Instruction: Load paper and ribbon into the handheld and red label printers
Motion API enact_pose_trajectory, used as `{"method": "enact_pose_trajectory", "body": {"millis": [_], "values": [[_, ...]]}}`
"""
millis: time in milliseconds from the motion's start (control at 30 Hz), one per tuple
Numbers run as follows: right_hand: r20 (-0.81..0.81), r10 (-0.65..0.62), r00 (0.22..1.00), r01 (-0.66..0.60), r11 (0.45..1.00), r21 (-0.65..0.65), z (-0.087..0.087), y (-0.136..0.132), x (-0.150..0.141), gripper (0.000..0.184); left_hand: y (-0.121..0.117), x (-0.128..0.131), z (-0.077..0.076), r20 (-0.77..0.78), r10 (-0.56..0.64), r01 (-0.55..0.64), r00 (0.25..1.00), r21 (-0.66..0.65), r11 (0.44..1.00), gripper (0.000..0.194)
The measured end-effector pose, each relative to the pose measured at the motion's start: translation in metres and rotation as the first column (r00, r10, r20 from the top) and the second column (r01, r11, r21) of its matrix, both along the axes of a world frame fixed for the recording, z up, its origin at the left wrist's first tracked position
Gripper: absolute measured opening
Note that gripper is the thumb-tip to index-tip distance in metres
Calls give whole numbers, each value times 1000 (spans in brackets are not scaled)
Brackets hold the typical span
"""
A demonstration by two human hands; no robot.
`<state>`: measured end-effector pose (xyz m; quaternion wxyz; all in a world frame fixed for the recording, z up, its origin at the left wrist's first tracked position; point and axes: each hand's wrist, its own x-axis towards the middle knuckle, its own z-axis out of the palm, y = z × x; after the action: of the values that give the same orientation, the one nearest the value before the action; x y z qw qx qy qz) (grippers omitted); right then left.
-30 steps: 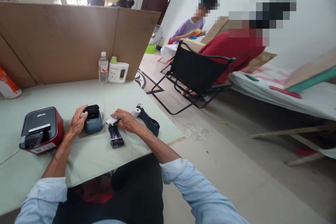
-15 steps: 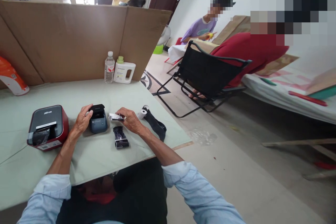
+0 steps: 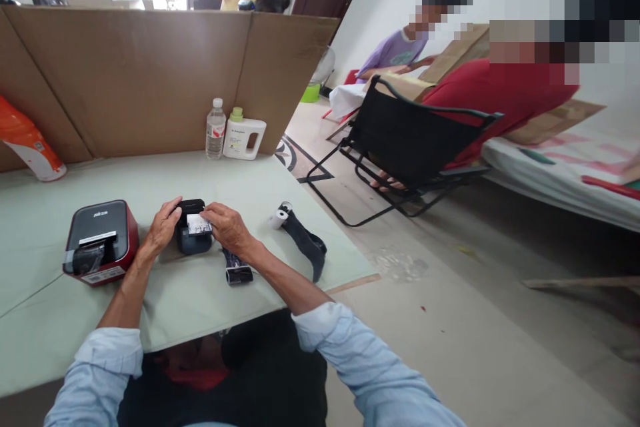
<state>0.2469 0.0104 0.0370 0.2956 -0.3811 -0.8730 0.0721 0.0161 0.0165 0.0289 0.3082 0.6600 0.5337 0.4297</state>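
Right hand (image 3: pixel 226 228) pinches an illegibly printed white label (image 3: pixel 199 224) while left hand (image 3: pixel 163 229) grips a black lid (image 3: pixel 192 205).

Makeshift indoor workroom: covered table (image 3: pixel 170 177), cardboard partition (image 3: pixel 165 80), black chair (image 3: pixel 410 137).

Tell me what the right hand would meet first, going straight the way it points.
The right hand would likely meet the raised black lid of the small printer; depth is unclear.
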Motion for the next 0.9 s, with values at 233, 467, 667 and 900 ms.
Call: {"method": "enact_pose_trajectory", "body": {"millis": [233, 467, 667, 900], "values": [[28, -49, 998, 47, 996, 74, -5, -12, -11, 38, -1, 4, 2, -13, 14, -14, 1000, -5, 1000, 55], [120, -92, 988, 80, 992, 102, -4, -5, -23, 32, 2, 2, -2, -16, 21, -21, 1000, 14, 1000, 54], [119, -82, 990, 62, 985, 161, -10, -4, -21, 31, 3, 3, -3, -22, 36, -35, 999, 21, 999, 53], [120, -77, 990, 45, 968, 247, -14, 2, -22, 23, 1, 4, 0, -28, 34, -34, 999, 10, 999, 54]]}}
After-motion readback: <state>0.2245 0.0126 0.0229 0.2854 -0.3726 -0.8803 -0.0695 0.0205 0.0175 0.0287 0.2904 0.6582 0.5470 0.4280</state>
